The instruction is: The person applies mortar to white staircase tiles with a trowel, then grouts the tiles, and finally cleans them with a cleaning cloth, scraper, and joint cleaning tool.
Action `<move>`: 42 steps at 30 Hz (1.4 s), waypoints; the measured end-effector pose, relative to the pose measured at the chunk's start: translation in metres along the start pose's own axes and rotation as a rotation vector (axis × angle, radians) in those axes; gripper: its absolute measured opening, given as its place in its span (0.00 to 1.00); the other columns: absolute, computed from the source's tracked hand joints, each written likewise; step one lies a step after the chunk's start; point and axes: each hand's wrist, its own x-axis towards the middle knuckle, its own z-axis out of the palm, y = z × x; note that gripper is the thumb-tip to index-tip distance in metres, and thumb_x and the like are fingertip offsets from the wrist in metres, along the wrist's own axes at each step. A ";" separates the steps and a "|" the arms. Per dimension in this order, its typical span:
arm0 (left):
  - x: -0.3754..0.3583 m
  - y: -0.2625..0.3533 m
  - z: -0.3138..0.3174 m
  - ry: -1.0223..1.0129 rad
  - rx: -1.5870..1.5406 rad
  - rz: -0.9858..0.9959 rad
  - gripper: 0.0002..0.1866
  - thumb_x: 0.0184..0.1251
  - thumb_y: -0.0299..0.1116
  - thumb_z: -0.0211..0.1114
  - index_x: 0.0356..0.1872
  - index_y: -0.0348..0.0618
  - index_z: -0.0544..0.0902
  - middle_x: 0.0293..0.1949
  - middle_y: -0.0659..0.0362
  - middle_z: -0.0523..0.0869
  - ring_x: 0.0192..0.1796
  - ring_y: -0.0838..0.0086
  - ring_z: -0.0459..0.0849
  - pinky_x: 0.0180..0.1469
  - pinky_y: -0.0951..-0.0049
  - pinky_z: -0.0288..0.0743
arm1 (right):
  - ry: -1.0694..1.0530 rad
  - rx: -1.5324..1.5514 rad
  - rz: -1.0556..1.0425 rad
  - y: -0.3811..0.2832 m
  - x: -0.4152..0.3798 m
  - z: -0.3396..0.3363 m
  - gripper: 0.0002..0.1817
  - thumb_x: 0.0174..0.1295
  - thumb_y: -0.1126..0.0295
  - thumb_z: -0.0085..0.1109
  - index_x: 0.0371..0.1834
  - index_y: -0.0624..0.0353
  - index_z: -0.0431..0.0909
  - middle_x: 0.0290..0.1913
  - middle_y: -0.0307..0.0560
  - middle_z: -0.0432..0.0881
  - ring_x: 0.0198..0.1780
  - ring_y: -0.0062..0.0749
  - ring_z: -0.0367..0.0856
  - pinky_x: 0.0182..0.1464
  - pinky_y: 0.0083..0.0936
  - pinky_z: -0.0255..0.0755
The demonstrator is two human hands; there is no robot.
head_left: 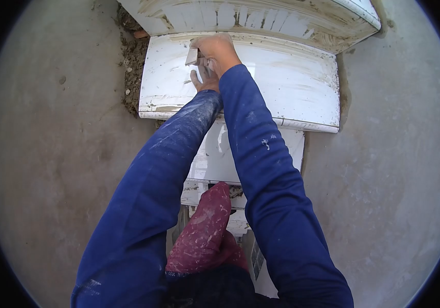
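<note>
Looking down from the head camera, both arms in blue sleeves reach up the middle of the frame to a white curved moulding [281, 77] that steps outward across the upper centre. The right hand [217, 51] is at the top centre, its fingers wrapped around a small flat scraper blade [192, 56] — the blade pokes out to the left of the knuckles and sits against the upper edge of the moulding's broad white face. The left hand [205, 79] lies just below the right one, flat on the white face, its fingers spread a little and holding nothing; the right wrist partly covers it.

Above the hands runs another band of the moulding [261, 18], streaked white over a tan coat, slanting toward the upper right. Left of the moulding, in the upper left of the frame, a ragged patch of crumbly brown material [133, 61] shows where the grey wall [50, 154] meets the white edge. The same grey wall fills the right side too.

Below the hands the white column narrows into smaller stepped ledges [199, 192] — and a leg in paint-spattered maroon trousers [204, 231] stands against them at the lower centre.
</note>
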 end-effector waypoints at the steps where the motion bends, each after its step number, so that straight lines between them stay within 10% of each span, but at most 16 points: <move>1: 0.009 -0.009 0.012 0.030 -0.027 0.005 0.53 0.64 0.72 0.51 0.82 0.60 0.40 0.83 0.50 0.38 0.82 0.46 0.24 0.76 0.36 0.19 | -0.109 -0.263 -0.197 -0.033 -0.030 -0.005 0.16 0.55 0.76 0.62 0.46 0.75 0.81 0.38 0.69 0.86 0.38 0.52 0.88 0.42 0.39 0.82; 2: 0.003 -0.013 -0.002 0.044 -0.336 0.018 0.53 0.64 0.70 0.52 0.82 0.59 0.41 0.83 0.50 0.39 0.82 0.47 0.24 0.77 0.36 0.19 | -0.210 -0.520 -0.405 -0.052 -0.051 -0.010 0.20 0.54 0.74 0.63 0.51 0.71 0.83 0.41 0.70 0.86 0.41 0.53 0.88 0.47 0.39 0.82; 7: -0.027 0.004 -0.034 -0.105 -0.003 0.003 0.46 0.68 0.64 0.53 0.82 0.61 0.46 0.83 0.52 0.41 0.83 0.52 0.27 0.77 0.37 0.19 | -0.214 -0.911 -0.814 -0.046 -0.029 0.003 0.12 0.59 0.71 0.56 0.41 0.60 0.87 0.44 0.62 0.87 0.48 0.57 0.86 0.52 0.46 0.79; 10: -0.002 -0.011 0.004 0.006 -0.528 0.139 0.46 0.68 0.65 0.53 0.82 0.61 0.48 0.83 0.53 0.42 0.83 0.52 0.28 0.77 0.36 0.20 | -0.279 -0.997 -0.944 -0.047 -0.016 0.041 0.12 0.60 0.73 0.53 0.41 0.62 0.86 0.43 0.61 0.87 0.47 0.58 0.86 0.51 0.47 0.80; 13: 0.042 -0.012 0.063 0.147 -0.166 0.135 0.46 0.67 0.66 0.54 0.81 0.62 0.49 0.83 0.53 0.43 0.83 0.53 0.29 0.76 0.33 0.20 | -0.323 -1.045 -0.997 -0.051 -0.003 0.076 0.13 0.62 0.72 0.51 0.41 0.63 0.86 0.43 0.60 0.87 0.45 0.57 0.87 0.50 0.46 0.81; 18: 0.012 -0.019 0.017 0.064 -0.621 0.219 0.47 0.66 0.70 0.53 0.82 0.64 0.49 0.83 0.51 0.38 0.83 0.50 0.25 0.76 0.34 0.20 | -0.334 -1.137 -1.121 -0.060 -0.005 0.057 0.14 0.63 0.70 0.50 0.40 0.62 0.86 0.41 0.58 0.88 0.42 0.56 0.88 0.46 0.46 0.82; 20: -0.028 0.010 -0.033 -0.041 -0.046 0.015 0.49 0.65 0.72 0.53 0.82 0.65 0.48 0.83 0.49 0.34 0.82 0.48 0.23 0.76 0.35 0.20 | -0.318 -1.209 -1.173 -0.060 0.001 0.019 0.13 0.62 0.70 0.50 0.39 0.61 0.86 0.40 0.58 0.88 0.41 0.55 0.88 0.45 0.47 0.82; 33: -0.020 0.008 -0.018 0.021 -0.042 0.026 0.54 0.58 0.80 0.49 0.82 0.69 0.43 0.82 0.45 0.31 0.81 0.43 0.20 0.75 0.31 0.23 | 0.074 -1.521 -0.547 0.023 0.019 -0.351 0.06 0.57 0.76 0.53 0.31 0.66 0.79 0.37 0.65 0.85 0.41 0.62 0.85 0.46 0.52 0.79; 37: -0.022 0.009 -0.019 0.011 -0.024 0.022 0.55 0.58 0.80 0.50 0.82 0.69 0.43 0.82 0.45 0.31 0.81 0.45 0.22 0.76 0.33 0.24 | 0.176 -1.143 -0.273 0.037 -0.035 -0.212 0.12 0.56 0.77 0.55 0.40 0.72 0.83 0.42 0.76 0.81 0.43 0.66 0.84 0.47 0.50 0.79; 39: -0.025 0.011 -0.022 0.017 0.011 0.018 0.54 0.59 0.81 0.50 0.82 0.69 0.43 0.82 0.45 0.32 0.82 0.45 0.23 0.77 0.34 0.25 | -0.108 -0.973 -0.509 0.009 -0.067 -0.141 0.15 0.55 0.75 0.58 0.43 0.72 0.83 0.44 0.75 0.81 0.44 0.68 0.83 0.51 0.48 0.78; 42: -0.025 0.014 -0.023 0.014 0.032 0.009 0.55 0.58 0.81 0.51 0.82 0.69 0.43 0.82 0.45 0.32 0.82 0.45 0.24 0.77 0.35 0.26 | 0.083 -0.689 -0.593 0.012 -0.068 -0.117 0.15 0.55 0.74 0.57 0.44 0.68 0.84 0.40 0.73 0.82 0.46 0.68 0.82 0.53 0.49 0.77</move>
